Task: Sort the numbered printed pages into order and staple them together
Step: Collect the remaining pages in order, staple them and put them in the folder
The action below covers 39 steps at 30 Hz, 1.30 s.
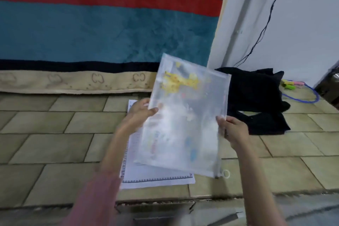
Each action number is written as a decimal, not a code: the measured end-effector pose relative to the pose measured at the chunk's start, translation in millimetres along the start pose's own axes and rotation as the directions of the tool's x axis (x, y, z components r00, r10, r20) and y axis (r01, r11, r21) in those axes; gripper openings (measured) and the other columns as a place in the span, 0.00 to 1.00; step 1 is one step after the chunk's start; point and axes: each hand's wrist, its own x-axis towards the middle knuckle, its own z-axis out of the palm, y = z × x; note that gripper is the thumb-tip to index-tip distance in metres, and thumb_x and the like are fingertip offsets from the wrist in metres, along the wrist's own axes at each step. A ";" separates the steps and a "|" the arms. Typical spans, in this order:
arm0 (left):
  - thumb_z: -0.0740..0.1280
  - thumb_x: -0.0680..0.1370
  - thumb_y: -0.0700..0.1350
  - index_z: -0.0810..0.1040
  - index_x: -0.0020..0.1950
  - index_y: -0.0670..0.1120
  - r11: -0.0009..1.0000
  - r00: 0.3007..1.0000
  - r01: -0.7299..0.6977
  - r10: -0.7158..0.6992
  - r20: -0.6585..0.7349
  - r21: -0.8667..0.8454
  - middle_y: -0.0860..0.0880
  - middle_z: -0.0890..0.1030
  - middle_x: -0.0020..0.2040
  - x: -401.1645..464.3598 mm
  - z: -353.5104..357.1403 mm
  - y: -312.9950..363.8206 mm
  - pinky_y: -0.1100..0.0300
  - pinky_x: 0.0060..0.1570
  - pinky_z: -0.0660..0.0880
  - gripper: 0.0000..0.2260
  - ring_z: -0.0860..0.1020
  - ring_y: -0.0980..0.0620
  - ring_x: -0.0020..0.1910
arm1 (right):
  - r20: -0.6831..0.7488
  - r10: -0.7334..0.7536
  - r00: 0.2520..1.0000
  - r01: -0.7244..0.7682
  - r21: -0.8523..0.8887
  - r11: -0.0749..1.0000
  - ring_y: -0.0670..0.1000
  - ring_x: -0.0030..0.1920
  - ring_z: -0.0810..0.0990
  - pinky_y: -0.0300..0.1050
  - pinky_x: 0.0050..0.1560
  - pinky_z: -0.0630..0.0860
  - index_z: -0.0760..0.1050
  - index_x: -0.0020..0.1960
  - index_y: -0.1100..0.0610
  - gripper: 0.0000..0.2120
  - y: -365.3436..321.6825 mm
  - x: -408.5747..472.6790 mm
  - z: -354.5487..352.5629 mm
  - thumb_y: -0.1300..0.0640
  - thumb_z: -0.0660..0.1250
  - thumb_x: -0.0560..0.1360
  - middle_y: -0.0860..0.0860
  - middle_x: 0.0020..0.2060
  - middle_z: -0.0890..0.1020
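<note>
While both hands hold a translucent zip pouch point(185, 115) in the air, the printed pages point(157, 176) lie beneath it on the tiled floor point(55, 134), partly covered from view, their patterned border showing along the lower and left edges. Left grip point(140, 111) pinches the pouch's left edge, thumb on top; right grip point(232, 128) clasps the zipper edge, whose ring pull point(226, 173) hangs at the lower corner. Coloured contents show through the pouch, blurred. Beyond lie a teal rug point(110, 29) with a red stripe, a black cloth point(256, 97) by the wall point(302, 24), and a thin cable point(264, 27).
</note>
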 end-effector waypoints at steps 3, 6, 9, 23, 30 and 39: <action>0.67 0.76 0.39 0.78 0.55 0.41 0.993 0.971 0.085 -0.064 -0.231 0.080 0.47 0.81 0.41 -27.1 -94.7 -18.7 0.62 0.30 0.77 0.09 0.81 0.54 0.33 | 0.296 0.056 0.954 -0.041 -0.059 0.997 0.47 0.30 0.78 0.34 0.25 0.74 0.77 0.39 0.59 0.07 3.4 -20.7 85.3 0.67 0.66 0.74 0.52 0.34 0.80; 0.66 0.76 0.39 0.76 0.54 0.43 0.958 0.865 0.220 -0.103 -0.491 0.186 0.45 0.77 0.37 -56.0 -155.1 -34.2 0.64 0.27 0.70 0.08 0.77 0.57 0.25 | 0.464 0.092 0.881 0.007 -0.206 0.978 0.46 0.26 0.76 0.35 0.26 0.75 0.77 0.37 0.58 0.09 16.6 -39.1 153.7 0.70 0.67 0.72 0.54 0.32 0.78; 0.65 0.74 0.38 0.71 0.63 0.48 0.914 0.780 0.304 -0.076 -0.621 0.269 0.42 0.78 0.49 -71.9 -188.5 -47.9 0.55 0.39 0.72 0.18 0.77 0.44 0.41 | 0.488 0.087 0.868 0.095 -0.336 0.937 0.46 0.21 0.73 0.34 0.22 0.72 0.77 0.38 0.62 0.05 31.7 -51.7 201.2 0.69 0.70 0.70 0.54 0.28 0.75; 0.63 0.76 0.43 0.67 0.69 0.42 0.640 0.665 0.470 0.196 -0.720 0.608 0.36 0.62 0.71 -47.8 -164.5 -81.9 0.45 0.66 0.61 0.21 0.61 0.37 0.70 | 0.049 -0.131 0.990 0.132 -0.634 0.762 0.57 0.57 0.77 0.40 0.49 0.68 0.74 0.60 0.64 0.16 33.4 -31.3 167.4 0.58 0.65 0.75 0.61 0.56 0.79; 0.56 0.74 0.67 0.63 0.71 0.43 0.475 0.926 0.287 0.085 -0.367 0.832 0.38 0.60 0.73 -19.4 -68.7 -96.9 0.44 0.69 0.56 0.35 0.57 0.40 0.72 | 0.090 0.286 0.954 -0.122 -0.754 0.645 0.56 0.40 0.76 0.46 0.41 0.71 0.73 0.50 0.65 0.20 29.0 -8.9 106.2 0.46 0.67 0.74 0.56 0.40 0.78; 0.68 0.70 0.60 0.76 0.57 0.40 0.515 0.898 0.288 0.148 -0.415 0.807 0.40 0.76 0.58 -18.7 -72.3 -84.9 0.46 0.60 0.70 0.26 0.71 0.40 0.61 | 0.249 0.307 0.919 -0.176 -0.439 0.881 0.55 0.35 0.81 0.43 0.35 0.76 0.77 0.54 0.66 0.14 29.0 -11.0 101.8 0.58 0.70 0.73 0.56 0.40 0.83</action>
